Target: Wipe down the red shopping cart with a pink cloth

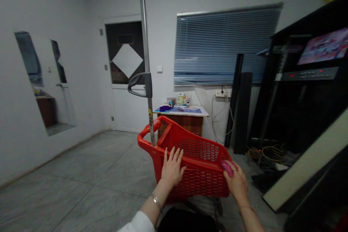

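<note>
A red plastic shopping cart [202,179] with perforated sides stands right in front of me. My left hand [173,166] lies on the cart's near upper rim with its fingers spread out flat; a silver bracelet circles that wrist. At the cart's right end, my right hand [237,181] is closed around a pink cloth [227,168], which presses against the rim corner. A metal pole [144,32] with a grey looped handle [140,85] rises beside the cart's red push bar [145,138].
Behind the cart is a wooden desk [181,122] carrying bottles and a purple cloth [165,108]. On the right, a black rack [296,116] holds electronics, with cables [272,152] on the floor below. A pale board [307,163] leans nearby. A white door [126,110] is at back left.
</note>
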Motion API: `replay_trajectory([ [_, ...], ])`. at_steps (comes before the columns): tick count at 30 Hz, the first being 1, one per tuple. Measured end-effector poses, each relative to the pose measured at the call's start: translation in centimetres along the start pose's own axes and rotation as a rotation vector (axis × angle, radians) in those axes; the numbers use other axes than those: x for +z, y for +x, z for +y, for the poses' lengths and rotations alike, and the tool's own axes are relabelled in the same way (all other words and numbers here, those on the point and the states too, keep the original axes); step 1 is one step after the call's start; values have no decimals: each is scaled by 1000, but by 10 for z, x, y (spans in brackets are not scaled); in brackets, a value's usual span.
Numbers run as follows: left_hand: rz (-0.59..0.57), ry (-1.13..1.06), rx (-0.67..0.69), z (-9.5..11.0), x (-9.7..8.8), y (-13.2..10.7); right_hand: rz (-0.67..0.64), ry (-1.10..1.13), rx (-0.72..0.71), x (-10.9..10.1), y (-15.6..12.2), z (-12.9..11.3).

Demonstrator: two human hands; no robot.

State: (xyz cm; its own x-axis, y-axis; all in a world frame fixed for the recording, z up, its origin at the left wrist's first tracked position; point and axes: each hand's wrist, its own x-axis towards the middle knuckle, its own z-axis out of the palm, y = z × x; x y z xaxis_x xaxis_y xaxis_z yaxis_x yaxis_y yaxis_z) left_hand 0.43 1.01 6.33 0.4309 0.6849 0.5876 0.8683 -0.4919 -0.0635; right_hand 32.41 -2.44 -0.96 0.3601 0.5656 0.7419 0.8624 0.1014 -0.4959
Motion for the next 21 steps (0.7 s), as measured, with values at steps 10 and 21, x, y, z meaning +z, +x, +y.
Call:
replay_trajectory([
  [10,-37,-43,-30,2,-10,9,-22,16,32,4,3,8],
  [21,-61,-72,-27,2,-13,6,-70,35,-14,-1,5,10],
])
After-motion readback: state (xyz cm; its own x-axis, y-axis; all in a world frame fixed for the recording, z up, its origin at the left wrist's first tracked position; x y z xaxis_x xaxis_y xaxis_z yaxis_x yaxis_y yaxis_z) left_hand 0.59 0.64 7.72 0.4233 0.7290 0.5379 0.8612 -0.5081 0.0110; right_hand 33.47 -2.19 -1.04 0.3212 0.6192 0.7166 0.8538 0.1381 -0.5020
